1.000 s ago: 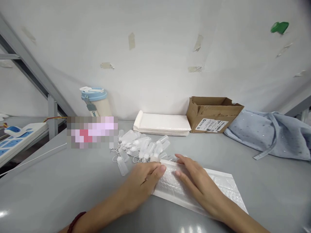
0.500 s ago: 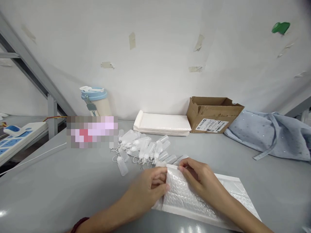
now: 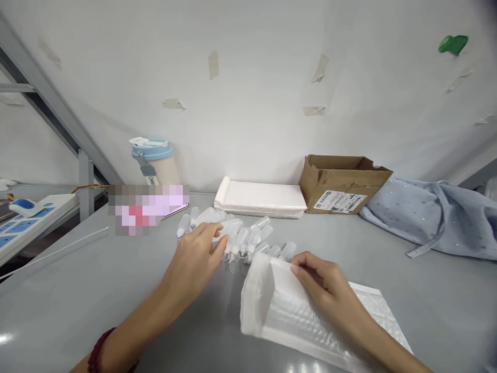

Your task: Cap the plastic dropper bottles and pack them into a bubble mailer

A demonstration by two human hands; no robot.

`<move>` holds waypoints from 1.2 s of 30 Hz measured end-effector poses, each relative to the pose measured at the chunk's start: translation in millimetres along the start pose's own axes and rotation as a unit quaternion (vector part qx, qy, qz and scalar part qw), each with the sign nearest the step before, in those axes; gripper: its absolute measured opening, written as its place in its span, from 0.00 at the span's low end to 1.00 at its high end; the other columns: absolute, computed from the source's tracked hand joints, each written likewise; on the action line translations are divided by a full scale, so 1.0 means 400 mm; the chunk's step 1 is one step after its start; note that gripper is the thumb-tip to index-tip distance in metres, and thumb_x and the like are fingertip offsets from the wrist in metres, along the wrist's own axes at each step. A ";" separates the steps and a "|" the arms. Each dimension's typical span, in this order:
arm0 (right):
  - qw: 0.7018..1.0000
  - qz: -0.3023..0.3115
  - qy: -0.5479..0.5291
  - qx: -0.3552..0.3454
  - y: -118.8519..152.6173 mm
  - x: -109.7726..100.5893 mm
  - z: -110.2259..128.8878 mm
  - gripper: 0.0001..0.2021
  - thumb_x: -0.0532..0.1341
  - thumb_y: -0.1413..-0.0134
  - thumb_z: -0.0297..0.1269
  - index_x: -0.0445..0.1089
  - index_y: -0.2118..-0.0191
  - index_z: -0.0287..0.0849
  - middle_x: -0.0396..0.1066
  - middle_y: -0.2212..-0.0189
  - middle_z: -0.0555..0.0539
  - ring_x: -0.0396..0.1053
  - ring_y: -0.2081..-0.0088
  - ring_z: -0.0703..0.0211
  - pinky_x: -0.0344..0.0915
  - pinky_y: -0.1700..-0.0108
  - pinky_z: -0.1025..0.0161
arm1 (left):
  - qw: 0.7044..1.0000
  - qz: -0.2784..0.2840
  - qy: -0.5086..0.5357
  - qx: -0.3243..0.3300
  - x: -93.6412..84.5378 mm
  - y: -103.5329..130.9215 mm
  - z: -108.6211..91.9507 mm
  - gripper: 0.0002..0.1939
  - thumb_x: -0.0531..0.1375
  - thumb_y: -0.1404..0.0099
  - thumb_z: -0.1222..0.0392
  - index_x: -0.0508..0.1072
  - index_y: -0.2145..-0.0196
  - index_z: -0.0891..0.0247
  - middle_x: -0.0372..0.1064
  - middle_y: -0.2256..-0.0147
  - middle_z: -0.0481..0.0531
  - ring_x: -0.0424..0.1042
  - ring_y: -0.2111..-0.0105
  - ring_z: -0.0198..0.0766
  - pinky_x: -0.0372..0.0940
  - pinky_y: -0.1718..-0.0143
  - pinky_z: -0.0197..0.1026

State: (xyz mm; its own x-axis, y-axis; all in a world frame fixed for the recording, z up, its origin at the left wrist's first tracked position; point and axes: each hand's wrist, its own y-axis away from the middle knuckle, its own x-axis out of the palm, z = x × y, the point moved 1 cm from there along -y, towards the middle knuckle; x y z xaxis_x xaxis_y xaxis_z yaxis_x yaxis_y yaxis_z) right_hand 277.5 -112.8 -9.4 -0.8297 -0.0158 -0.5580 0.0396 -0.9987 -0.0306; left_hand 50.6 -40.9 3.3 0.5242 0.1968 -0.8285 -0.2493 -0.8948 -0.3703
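A white bubble mailer (image 3: 303, 316) lies on the grey table, its open mouth and flap turned toward the left. My right hand (image 3: 324, 280) pinches the mailer's upper edge near the mouth. Over the left part of a pile of small clear plastic bottles (image 3: 236, 238) is my left hand (image 3: 202, 246), thumb and fingers apart, with nothing visible held in it. Thin loops hang from several of the bottles. The hand covers some of them, so I cannot tell whether it touches any.
Behind the pile lies a stack of white mailers (image 3: 260, 197), beside an open cardboard box (image 3: 345, 184). Blue-grey cloth (image 3: 430, 217) lies at right. A blue-lidded cup (image 3: 155, 160), a blurred pinkish object (image 3: 149, 210) and a power strip (image 3: 34, 220) are at left.
My left hand has let go of the mailer and moved up and left to the bottles. The mailer's mouth now gapes wider, its flap raised. My right hand stays on its edge.
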 end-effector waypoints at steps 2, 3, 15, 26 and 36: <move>1.000 0.022 -0.006 0.003 0.002 0.009 -0.001 0.13 0.50 0.40 0.39 0.65 0.72 0.41 0.64 0.78 0.52 0.59 0.77 0.63 0.54 0.77 0.67 | 0.999 0.041 -0.022 -0.018 0.007 -0.002 0.005 0.12 0.52 0.37 0.58 0.69 0.61 0.66 0.73 0.67 0.54 0.69 0.78 0.38 0.63 0.72 0.41; 1.000 0.025 -0.009 0.005 0.003 0.012 -0.003 0.13 0.50 0.40 0.39 0.65 0.72 0.41 0.64 0.78 0.52 0.58 0.77 0.63 0.53 0.77 0.67 | 0.997 0.061 -0.026 -0.028 0.014 0.001 0.003 0.11 0.52 0.37 0.59 0.69 0.60 0.65 0.73 0.66 0.55 0.70 0.78 0.39 0.63 0.72 0.41; 0.999 -0.043 0.001 0.024 -0.019 -0.015 -0.012 0.13 0.51 0.42 0.44 0.65 0.71 0.43 0.63 0.78 0.52 0.60 0.76 0.62 0.55 0.75 0.67 | 0.930 0.092 0.329 -0.137 -0.013 -0.005 -0.031 0.20 0.57 0.42 0.62 0.59 0.52 0.58 0.64 0.71 0.44 0.68 0.77 0.33 0.66 0.71 0.38; 0.996 -0.086 -0.002 0.035 -0.018 -0.011 -0.002 0.15 0.51 0.42 0.47 0.65 0.72 0.43 0.62 0.79 0.53 0.57 0.76 0.61 0.53 0.76 0.66 | 0.826 0.084 0.549 -0.098 -0.016 0.032 -0.079 0.13 0.57 0.36 0.58 0.64 0.54 0.63 0.72 0.69 0.49 0.69 0.74 0.32 0.67 0.71 0.35; 0.998 -0.060 0.004 0.027 -0.023 -0.006 -0.002 0.14 0.51 0.42 0.45 0.65 0.72 0.43 0.63 0.79 0.52 0.59 0.77 0.62 0.55 0.76 0.67 | 0.893 0.101 0.425 -0.106 0.014 0.042 -0.073 0.11 0.60 0.39 0.57 0.76 0.59 0.62 0.70 0.67 0.51 0.71 0.74 0.33 0.70 0.69 0.36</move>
State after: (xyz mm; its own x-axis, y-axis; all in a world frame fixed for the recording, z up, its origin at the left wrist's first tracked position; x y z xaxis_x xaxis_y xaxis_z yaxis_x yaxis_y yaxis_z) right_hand 279.6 -103.4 -8.3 -0.8217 0.1039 -0.5603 -0.0902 -0.9946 -0.0522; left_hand 73.2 -66.4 4.6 0.9371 -0.2725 -0.2180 -0.2969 -0.9509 -0.0873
